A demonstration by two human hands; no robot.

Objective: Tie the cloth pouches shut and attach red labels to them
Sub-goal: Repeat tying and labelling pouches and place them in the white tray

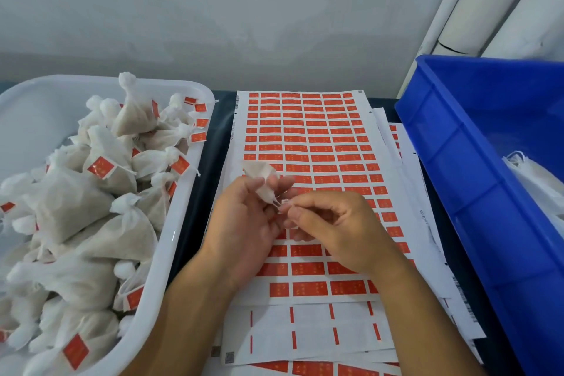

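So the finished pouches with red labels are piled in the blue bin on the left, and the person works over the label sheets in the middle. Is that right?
Not quite. The head view shows the finished pouches piled in a white tray on the left; the blue bin stands on the right. The rest holds: both hands, left hand and right hand, work over the label sheets in the middle.

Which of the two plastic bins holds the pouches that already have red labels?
The white bin at the left: its tied pouches carry red labels. The blue bin at the right shows only white cloth with no label visible.
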